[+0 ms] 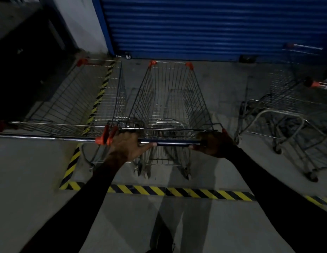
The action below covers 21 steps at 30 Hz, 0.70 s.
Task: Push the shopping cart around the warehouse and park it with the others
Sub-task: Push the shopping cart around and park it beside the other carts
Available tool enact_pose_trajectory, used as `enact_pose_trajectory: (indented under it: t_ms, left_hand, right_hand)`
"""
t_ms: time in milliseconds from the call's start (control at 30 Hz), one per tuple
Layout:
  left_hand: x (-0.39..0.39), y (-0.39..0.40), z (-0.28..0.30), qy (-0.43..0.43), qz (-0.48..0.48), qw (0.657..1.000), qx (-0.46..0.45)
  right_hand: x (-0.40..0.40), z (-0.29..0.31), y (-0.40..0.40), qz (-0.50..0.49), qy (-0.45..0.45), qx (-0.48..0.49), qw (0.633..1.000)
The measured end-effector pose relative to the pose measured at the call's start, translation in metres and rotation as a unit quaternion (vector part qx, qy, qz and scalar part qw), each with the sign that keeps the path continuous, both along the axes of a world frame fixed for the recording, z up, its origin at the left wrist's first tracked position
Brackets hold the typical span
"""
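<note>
both hands, left & right, grip wire shopping cart handle; 2nd wire cart touching its left, 3rd cart apart on right, blue roller shutter ahead.

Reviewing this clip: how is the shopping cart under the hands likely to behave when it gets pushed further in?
The shopping cart probably rolls easily: it stands on castors on smooth concrete floor. Its wire basket looks empty, so it is likely light and quick to swerve. Both the left hand and right hand grip the handle, which should keep it straight beside the parked cart.
</note>
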<state>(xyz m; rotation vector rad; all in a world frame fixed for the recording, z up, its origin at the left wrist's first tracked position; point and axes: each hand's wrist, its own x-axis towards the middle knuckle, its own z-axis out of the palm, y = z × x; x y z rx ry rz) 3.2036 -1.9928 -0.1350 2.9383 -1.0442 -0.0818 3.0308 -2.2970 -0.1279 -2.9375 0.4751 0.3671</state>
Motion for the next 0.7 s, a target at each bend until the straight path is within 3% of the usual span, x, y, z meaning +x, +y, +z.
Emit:
enact_pose_trajectory:
  t_ms: [167, 367, 467, 700]
  left_hand:
    - [-0.025, -0.027, 0.0, -0.062, -0.061, 0.991, -0.103]
    - [-0.08, -0.093, 0.011, -0.023, -0.129, 0.971, -0.202]
    - [-0.117, -0.135, 0.019, -0.001, -0.177, 0.954, -0.241]
    - [-0.212, -0.243, 0.018, 0.076, -0.262, 0.918, -0.288]
  right_hand:
    - [-0.013, 0.011, -0.011, -0.048, -0.113, 0.077, 0.989]
    - [-0.062, 0.015, -0.016, -0.102, -0.243, 0.108, 0.959]
    - [-0.116, 0.021, -0.018, -0.166, -0.325, 0.12, 0.923]
    - [-0.26, 0.01, -0.067, -0.313, -0.348, 0.137, 0.873]
